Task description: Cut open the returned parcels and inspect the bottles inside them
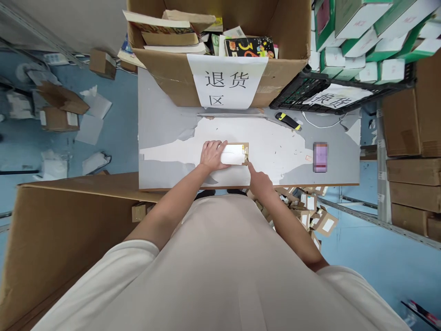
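Note:
A small cardboard box point(235, 154) with a white label and shiny tape at its right end lies on the table in front of me. My left hand point(214, 155) grips its left part, fingers along the far side and thumb along the near side. At the box's near right corner is my right hand point(261, 181), its index finger reaching to the taped end and the other fingers curled under. Whatever those curled fingers may hold is hidden. A black and yellow box cutter point(288, 121) lies beyond, to the right.
A large carton point(165, 78) of books stands at the table's point(165, 177) back, beside a black crate point(299, 94) of green-and-white boxes. A phone point(320, 157) lies at right. An open carton point(62, 230) is at my left; several small parcels point(325, 223) lie below the table.

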`<state>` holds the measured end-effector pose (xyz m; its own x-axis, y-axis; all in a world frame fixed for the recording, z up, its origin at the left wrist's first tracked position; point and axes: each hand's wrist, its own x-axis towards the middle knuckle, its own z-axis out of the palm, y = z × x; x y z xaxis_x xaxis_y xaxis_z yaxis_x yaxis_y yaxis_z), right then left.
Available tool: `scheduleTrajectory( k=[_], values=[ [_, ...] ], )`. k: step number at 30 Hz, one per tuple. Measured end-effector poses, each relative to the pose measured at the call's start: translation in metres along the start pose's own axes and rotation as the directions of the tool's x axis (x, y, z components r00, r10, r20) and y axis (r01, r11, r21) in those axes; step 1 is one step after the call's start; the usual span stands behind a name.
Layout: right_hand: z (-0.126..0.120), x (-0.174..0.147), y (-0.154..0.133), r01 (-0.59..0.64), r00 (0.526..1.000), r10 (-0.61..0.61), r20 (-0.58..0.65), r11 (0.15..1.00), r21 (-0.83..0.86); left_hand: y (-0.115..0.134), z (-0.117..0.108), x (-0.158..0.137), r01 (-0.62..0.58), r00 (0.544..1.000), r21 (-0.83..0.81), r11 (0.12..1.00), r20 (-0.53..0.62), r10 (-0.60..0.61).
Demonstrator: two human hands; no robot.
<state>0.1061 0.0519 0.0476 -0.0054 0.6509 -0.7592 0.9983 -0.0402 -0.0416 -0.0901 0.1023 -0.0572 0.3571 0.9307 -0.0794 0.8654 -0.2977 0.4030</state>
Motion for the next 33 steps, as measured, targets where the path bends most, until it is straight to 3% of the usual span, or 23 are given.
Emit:
scheduleTrajectory(
  k=[4,7,10,13,17,22,25,28,30,33],
  values=[
    [0.014,-0.004,0.015,0.047,0.998,-0.047,-0.038,0.999,0.015,-0.002,0.002,0.000,0.003,1.000,0.008,1.000,-0.005,-0.002],
    [0.025,0.000,0.036,0.076,0.983,-0.068,-0.169,0.996,0.037,-0.004,0.002,0.002,-0.018,1.000,0.015,1.000,0.000,0.018],
    [0.032,0.020,0.061,-0.045,0.942,0.076,-0.328,0.994,0.101,-0.002,0.000,-0.002,-0.050,0.999,0.047,0.998,0.001,0.050],
    [0.038,0.055,0.080,-0.120,0.911,0.157,-0.381,0.986,0.118,0.006,-0.001,-0.017,-0.079,0.996,0.065,0.995,-0.024,0.081],
    [0.050,0.095,0.093,-0.068,0.919,0.092,-0.383,0.995,0.073,0.022,0.010,-0.052,-0.031,0.999,0.064,0.997,-0.024,0.033],
    [0.055,0.102,0.091,0.004,0.904,0.017,-0.427,0.999,0.048,0.034,0.025,-0.072,0.039,0.999,0.043,0.998,-0.008,-0.039],
    [0.032,0.099,0.067,0.225,0.823,-0.205,-0.529,0.974,-0.026,0.034,0.025,-0.071,0.042,0.999,0.035,0.998,-0.006,-0.042],
    [0.001,0.104,0.030,0.504,0.698,-0.538,-0.473,0.838,-0.210,0.031,0.023,-0.069,0.029,1.000,0.023,0.999,0.007,-0.029],
    [-0.015,0.111,0.008,0.563,0.679,-0.641,-0.358,0.767,-0.307,0.029,0.022,-0.069,0.023,1.000,0.011,1.000,0.021,-0.023],
    [-0.024,0.120,-0.010,0.568,0.697,-0.670,-0.255,0.733,-0.373,0.027,0.023,-0.067,0.019,0.999,-0.008,1.000,0.035,-0.019]
  ],
)
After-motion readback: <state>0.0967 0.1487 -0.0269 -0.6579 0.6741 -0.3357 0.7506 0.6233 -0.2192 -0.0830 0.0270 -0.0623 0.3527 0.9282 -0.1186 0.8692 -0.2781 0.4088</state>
